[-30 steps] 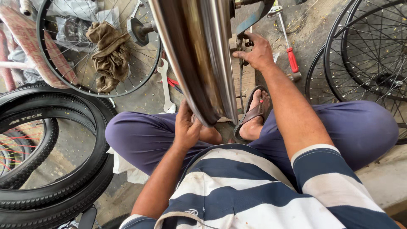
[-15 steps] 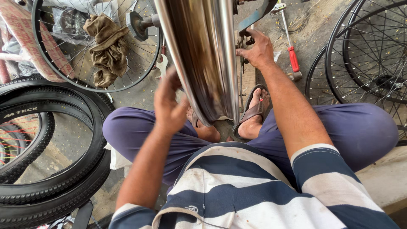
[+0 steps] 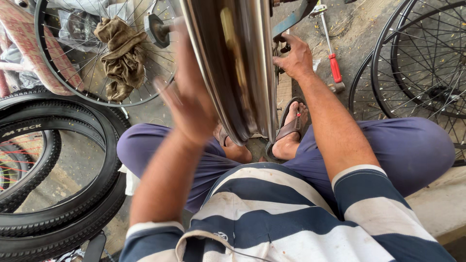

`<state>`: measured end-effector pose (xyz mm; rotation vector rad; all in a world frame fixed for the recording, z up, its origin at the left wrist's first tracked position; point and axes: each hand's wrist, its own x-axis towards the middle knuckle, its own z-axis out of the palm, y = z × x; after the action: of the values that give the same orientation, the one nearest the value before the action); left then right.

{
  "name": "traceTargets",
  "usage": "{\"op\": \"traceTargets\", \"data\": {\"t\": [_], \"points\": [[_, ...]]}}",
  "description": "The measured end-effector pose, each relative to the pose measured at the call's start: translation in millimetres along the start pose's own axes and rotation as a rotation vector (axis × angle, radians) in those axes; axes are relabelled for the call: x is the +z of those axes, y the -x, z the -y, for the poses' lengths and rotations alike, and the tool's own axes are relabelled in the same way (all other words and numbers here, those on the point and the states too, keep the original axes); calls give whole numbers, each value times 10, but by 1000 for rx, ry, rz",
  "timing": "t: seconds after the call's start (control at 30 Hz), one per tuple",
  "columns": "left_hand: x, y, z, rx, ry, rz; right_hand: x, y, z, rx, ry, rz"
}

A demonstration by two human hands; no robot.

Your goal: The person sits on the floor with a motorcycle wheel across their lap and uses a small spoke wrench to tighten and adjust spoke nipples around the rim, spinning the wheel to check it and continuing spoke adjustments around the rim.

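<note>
A shiny metal bicycle wheel rim stands upright between my knees, seen edge-on. My left hand is raised against the rim's left side, fingers spread and blurred by motion, gripping nothing that I can see. My right hand reaches past the rim's right edge and rests with curled fingers on a dark part by the rim; whether it grips that part is unclear. The hub axle sticks out to the left of the rim. My sandalled feet rest on the ground under the wheel.
Stacked black tyres lie at the left. A spoked wheel with a brown rag draped on it lies at the upper left. A red-handled tool lies on the concrete. More spoked wheels lean at the right.
My left hand has risen from my lap up along the rim's left side and opened. My right hand has stayed at the rim's right edge.
</note>
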<state>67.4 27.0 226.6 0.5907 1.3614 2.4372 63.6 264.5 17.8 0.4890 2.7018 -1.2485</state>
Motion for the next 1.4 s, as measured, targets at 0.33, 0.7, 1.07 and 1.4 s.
{"op": "traceTargets", "data": {"t": [0.33,0.7,1.07,1.4], "points": [[-412,1257,698,-242,-220,-164,39,-2,-107,-98,15,-45],[-377,1364,466,-218,-439,-148,59,-21,-87,-23,39,-11],[-295,1355,325,-250,-548,-119,79,-47,-113,-61,40,-49],[-252,1341,328,-229,-568,-60,81,-44,-120,16,49,-4]]}}
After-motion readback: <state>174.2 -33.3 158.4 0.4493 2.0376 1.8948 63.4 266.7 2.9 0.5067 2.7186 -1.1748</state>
